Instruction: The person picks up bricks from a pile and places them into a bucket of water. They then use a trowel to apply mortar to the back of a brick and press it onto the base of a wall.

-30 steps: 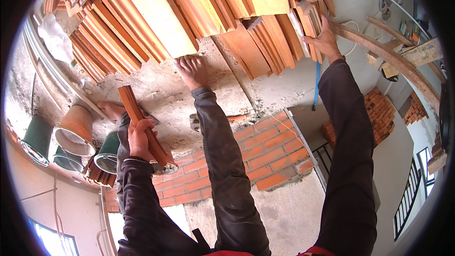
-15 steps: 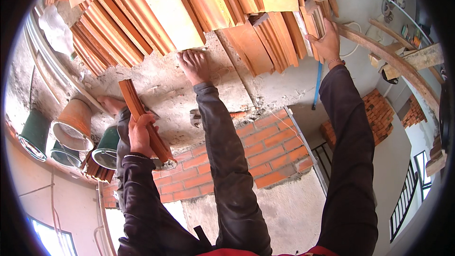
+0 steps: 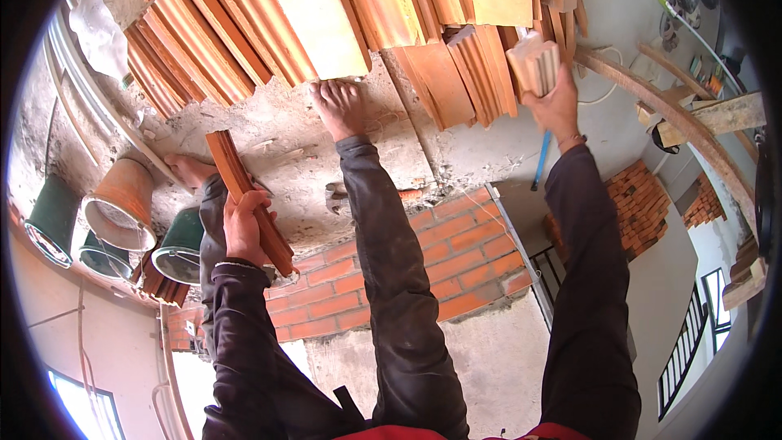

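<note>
A ribbed clay piece (image 3: pixel 231 163) is gripped in the curled left hand (image 3: pixel 246 226) and a paler piece (image 3: pixel 534 63) is clasped, thumb opposing fingers, in the right hand (image 3: pixel 557 109), with many apparently yet untaken in the stack (image 3: pixel 309 16) beyond both.

A rough, debris-strewn concrete floor (image 3: pixel 285 134) spans the centre of the frame. Below it, an orange brick wall (image 3: pixel 476 265) meets grey plaster (image 3: pixel 497 358) along a ragged edge. Bright daylight glares through a window (image 3: pixel 85 407) at lower left, beside a pale wall (image 3: pixel 49 318); a black metal railing (image 3: pixel 683 352) stands at lower right.
</note>
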The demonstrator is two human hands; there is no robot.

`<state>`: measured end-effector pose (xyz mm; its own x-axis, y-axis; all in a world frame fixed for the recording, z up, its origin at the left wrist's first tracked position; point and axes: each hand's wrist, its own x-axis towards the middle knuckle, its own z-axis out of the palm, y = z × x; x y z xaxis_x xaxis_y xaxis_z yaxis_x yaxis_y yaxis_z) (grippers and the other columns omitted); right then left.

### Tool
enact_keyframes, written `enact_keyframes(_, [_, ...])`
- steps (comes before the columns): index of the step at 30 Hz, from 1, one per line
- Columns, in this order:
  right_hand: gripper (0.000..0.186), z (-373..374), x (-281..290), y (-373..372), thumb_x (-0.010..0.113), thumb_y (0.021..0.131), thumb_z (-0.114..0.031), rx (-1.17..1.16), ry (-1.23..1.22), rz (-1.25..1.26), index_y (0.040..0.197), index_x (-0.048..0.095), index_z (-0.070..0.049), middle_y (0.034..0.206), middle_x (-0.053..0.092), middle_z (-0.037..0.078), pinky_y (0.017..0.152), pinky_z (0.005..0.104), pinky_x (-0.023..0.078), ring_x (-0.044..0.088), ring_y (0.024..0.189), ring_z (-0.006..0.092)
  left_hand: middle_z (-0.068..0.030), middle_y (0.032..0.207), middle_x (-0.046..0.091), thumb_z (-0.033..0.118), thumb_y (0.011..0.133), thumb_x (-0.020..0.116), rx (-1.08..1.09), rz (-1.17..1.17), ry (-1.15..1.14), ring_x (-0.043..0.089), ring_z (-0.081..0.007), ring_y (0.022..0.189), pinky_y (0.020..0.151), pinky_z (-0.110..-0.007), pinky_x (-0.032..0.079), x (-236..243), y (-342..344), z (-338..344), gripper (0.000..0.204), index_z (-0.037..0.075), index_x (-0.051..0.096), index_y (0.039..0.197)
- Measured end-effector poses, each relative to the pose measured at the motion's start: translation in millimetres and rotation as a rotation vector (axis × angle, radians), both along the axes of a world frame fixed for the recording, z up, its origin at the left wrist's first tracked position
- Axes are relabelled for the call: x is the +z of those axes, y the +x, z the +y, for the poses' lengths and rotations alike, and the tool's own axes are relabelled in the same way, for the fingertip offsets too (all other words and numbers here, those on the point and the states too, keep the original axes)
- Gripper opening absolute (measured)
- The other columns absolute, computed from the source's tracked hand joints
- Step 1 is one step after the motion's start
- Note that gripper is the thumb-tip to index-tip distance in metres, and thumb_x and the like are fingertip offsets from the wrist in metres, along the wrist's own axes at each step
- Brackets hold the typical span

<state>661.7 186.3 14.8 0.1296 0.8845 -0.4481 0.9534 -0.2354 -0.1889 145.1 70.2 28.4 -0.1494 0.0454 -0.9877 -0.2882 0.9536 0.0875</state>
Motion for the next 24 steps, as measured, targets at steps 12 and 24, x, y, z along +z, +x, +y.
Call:
enact_keyframes(12, [0.064, -61, 54, -117, 0.075, 0.064, -0.018, -0.834, -0.782, 1.062, 0.119, 0.048, -0.001, 0.097, 0.059, 0.009, 0.072, 0.0371, 0.056, 0.061, 0.087, 0.0196, -0.0012, 0.086, 0.053, 0.013, 0.081, 0.062, 0.153, 0.020, 0.014, 0.055, -0.0136, 0.075, 0.066, -0.031, 0.051, 19, -19, -12, 0.030, 0.009, 0.054, 0.109])
enact_keyframes(24, [0.079, 21, 156, -433, 0.078, 0.068, -0.011, -0.557, -1.486, 1.137, 0.137, 0.042, -0.004, 0.119, 0.052, 0.012, 0.083, 0.0418, 0.057, 0.061, 0.097, 0.0219, -0.0090, 0.090, 0.063, 0.016, 0.078, 0.067, 0.484, 0.002, 0.054, 0.060, -0.0195, 0.077, 0.071, -0.033, 0.050, 30, -93, -21, 0.045, 0.003, 0.053, 0.118])
